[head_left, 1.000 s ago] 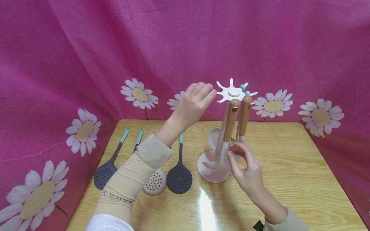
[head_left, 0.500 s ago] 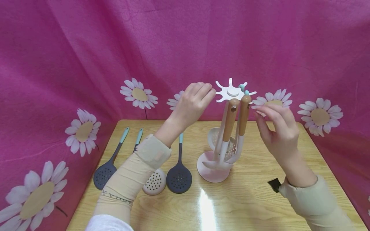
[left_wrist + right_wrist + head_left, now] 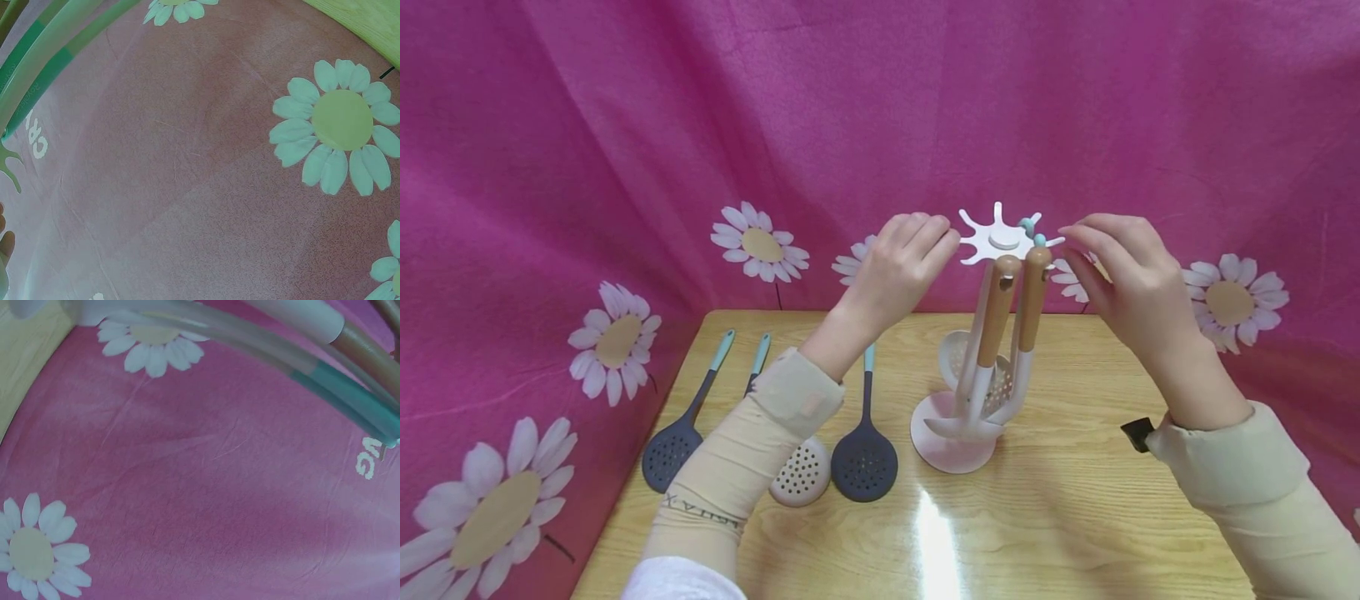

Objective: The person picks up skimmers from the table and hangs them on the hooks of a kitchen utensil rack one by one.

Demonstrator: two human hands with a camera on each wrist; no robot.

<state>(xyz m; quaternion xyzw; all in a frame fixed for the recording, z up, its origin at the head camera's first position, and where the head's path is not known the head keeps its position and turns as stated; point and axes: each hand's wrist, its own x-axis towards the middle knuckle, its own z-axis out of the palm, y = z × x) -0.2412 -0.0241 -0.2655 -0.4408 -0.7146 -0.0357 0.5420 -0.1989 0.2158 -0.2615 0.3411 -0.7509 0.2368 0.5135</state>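
A person's left arm (image 3: 730,475) and right arm (image 3: 1247,475) reach forward. The left hand (image 3: 906,262) bends its fingers, knuckles up; the right hand (image 3: 1138,279) curves fingers toward thumb.

Facing you, far: magenta backdrop (image 3: 880,100) patterned with white-petalled, yellow-centred daisies (image 3: 762,245) | beneath: yellowish wood-grain tabletop (image 3: 1075,517) | to your left: dark grey perforated skimmers (image 3: 865,468), mint handles (image 3: 723,350); pale pink dotted head (image 3: 801,472) | right: pink base (image 3: 953,442), white spoked top (image 3: 981,246), brown handles (image 3: 998,321) | your sleeves (image 3: 715,492): beige, left dark-lettered
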